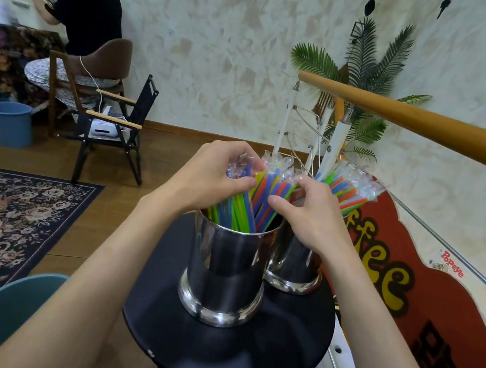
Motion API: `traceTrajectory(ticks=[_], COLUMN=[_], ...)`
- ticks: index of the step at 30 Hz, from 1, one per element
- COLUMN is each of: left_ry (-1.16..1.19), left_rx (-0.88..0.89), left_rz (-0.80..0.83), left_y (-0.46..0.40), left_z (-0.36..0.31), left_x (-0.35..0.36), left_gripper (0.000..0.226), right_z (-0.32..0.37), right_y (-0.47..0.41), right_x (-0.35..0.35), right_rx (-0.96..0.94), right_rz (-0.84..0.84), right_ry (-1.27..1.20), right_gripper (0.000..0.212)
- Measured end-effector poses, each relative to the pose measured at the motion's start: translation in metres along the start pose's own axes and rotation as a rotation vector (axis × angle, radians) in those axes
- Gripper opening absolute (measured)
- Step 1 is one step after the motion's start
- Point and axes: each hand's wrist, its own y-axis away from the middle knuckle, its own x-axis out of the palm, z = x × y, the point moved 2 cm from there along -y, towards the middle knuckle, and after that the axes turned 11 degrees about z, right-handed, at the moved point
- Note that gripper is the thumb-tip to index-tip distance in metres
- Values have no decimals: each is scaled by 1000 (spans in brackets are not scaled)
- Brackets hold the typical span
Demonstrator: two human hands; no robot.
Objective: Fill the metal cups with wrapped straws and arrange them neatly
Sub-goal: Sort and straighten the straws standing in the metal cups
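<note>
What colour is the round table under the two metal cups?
Black. The table shows best in the head view, the only one.

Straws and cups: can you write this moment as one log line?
left hand: grips straws | right hand: grips straws | near cup: filled | far cup: filled

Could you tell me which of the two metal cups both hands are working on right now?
The near cup: both hands grip its straws. The far cup sits behind the right hand.
</note>
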Motion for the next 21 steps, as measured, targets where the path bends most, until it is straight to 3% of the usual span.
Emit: traceTrajectory(ticks=[7, 21], left_ry=[39, -173], left_rx=[-4, -49], left_rz=[-33, -73], left_y=[2, -3], left_z=[-3, 1], left_x=[2, 13], left_gripper=[21, 13], right_z=[1, 5], right_y=[0, 3], right_x=[0, -1], right_rx=[-11, -24], right_rz=[-12, 13], right_ry=[16, 12], right_gripper=[18, 22])
